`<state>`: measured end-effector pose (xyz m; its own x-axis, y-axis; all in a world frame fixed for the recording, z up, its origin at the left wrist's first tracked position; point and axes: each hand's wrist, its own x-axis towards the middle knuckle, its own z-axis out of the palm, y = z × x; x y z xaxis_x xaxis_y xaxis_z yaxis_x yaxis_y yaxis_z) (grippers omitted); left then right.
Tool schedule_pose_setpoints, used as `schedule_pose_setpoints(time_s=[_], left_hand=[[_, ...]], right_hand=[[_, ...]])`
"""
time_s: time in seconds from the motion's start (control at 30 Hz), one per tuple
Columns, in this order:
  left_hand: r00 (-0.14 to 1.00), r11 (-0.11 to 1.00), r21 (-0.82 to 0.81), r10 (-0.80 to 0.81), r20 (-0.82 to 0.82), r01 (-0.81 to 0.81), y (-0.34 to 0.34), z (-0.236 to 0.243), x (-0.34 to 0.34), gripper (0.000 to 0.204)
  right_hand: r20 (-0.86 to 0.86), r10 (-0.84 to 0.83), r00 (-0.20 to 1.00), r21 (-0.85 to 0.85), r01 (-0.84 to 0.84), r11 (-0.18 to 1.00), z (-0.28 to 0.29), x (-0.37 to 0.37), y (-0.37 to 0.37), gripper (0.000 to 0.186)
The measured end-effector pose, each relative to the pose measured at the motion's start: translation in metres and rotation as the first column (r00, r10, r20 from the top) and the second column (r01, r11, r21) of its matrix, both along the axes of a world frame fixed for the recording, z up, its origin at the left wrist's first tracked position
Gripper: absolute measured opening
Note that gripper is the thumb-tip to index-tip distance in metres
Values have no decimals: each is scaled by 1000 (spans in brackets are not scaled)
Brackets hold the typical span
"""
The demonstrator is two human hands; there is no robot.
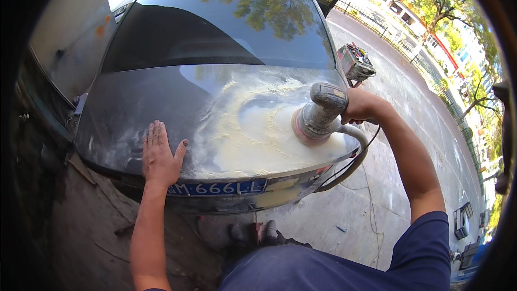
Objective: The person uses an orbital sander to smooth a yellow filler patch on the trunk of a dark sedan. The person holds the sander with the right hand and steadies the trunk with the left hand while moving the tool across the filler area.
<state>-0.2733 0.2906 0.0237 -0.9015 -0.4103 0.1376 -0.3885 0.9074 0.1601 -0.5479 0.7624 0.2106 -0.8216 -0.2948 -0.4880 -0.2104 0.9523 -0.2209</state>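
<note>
In front of me is the dark trunk lid (pixel 145 99) of a car, its right half covered with cream-coloured filler (pixel 258 145) and pale dust. My right hand (pixel 360 106) is wrapped round the grip of a grey power sander (pixel 320 113). The sander's round pad rests on the filler near the right edge of the lid. A hose (pixel 360 143) and a thin black cable trail from the tool over the car's right corner. My left hand (pixel 160 153) lies flat on the bare left part of the lid, fingers stretched out, holding nothing.
Beyond the lid rises the rear window (pixel 215 27). A blue licence plate (pixel 215 187) sits on the car's rear. A cart of tools (pixel 355 63) stands right of the car. A wall panel (pixel 70 37) is close on the left. A cable (pixel 371 210) lies on the concrete floor.
</note>
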Motion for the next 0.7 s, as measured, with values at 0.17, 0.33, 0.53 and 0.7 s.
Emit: schedule_pose_setpoints(time_s=[0.17, 0.33, 0.53, 0.7], left_hand=[[1000, 1000, 8, 11, 11, -11, 1, -1, -2, 102], [998, 1000, 17, 13, 58, -14, 0, 0, -1, 101], [993, 999, 22, 34, 117, -37, -6, 0, 0, 99], [968, 987, -27, 161, 192, -158, 22, -2, -22, 107]], right_hand=[[-88, 37, 995, 65, -32, 997, 3, -5, 3, 16], [10, 110, 994, -7, -110, 994, -3, 5, -47, 16], [36, 216, 976, -60, -214, 975, -9, -4, -39, 17], [54, 175, 983, -96, -169, 981, -19, -53, 59, 21]])
